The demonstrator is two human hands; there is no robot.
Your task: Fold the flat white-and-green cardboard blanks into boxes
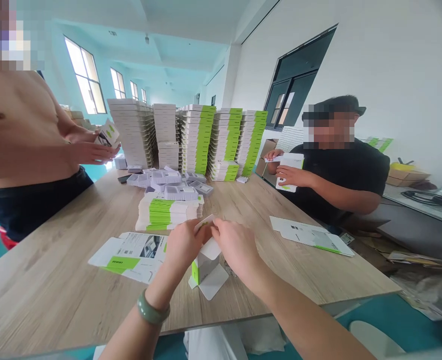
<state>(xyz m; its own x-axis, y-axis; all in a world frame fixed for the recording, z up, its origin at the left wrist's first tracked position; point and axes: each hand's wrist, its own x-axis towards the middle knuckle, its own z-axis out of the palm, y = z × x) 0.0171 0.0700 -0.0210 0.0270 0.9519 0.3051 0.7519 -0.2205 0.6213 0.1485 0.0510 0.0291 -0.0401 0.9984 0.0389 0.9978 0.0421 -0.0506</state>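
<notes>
A white and green carton (208,267) stands partly folded near the table's front edge, its near flaps spread out toward me. My left hand (185,240) grips the carton's far end from the left, fingers partly hidden behind it. From the right, my right hand (236,242) pinches the same far end, where a flap stands up between both hands. Left of my left hand lies a flat printed carton blank (130,257). Just beyond my hands is a stack of flat carton blanks (164,212).
White plastic trays (171,185) lie heaped behind the blanks. Tall stacks of finished boxes (198,142) rise at the table's back. More flat blanks (311,236) lie at right. One person (96,147) at left and another (292,172) at right each handle a carton.
</notes>
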